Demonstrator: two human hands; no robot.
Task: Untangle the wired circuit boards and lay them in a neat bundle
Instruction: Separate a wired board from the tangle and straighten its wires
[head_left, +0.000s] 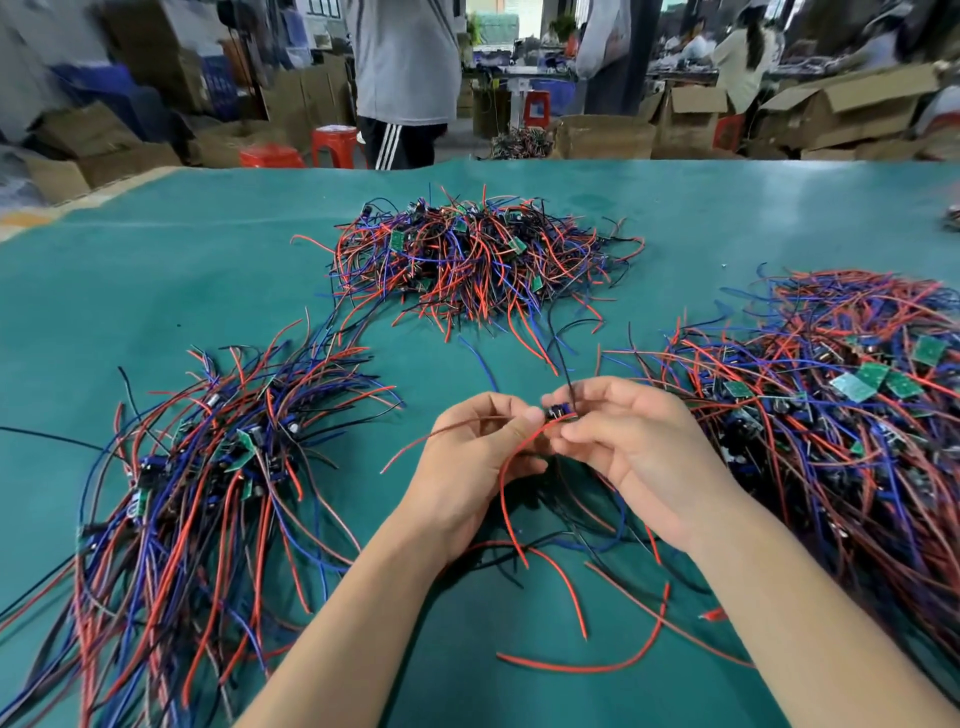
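desk (156, 270) | L: wire-board bundle (208, 467); ctr rear: tangled pile (467, 260); R: big pile (831, 415) | ctr front: left hand (467, 467) + right hand (634, 447) meet over loose wires (566, 582); small board (558, 412) btwn fingers (524, 415) | boxes (602, 136), stools (332, 143) behind desk

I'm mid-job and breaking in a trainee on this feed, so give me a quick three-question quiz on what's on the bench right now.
1. True or false: both hands are holding the same small circuit board with its wires.
2. How many separate heaps of wired boards lie on the green mat? A) one B) two C) three
3. Fill in: the heap whose wires run mostly in one direction lies on the person's ___ side.

Key
1. True: the left hand and right hand pinch the circuit board between them.
2. C: the left heap, the far heap and the right heap on the green mat.
3. Left.
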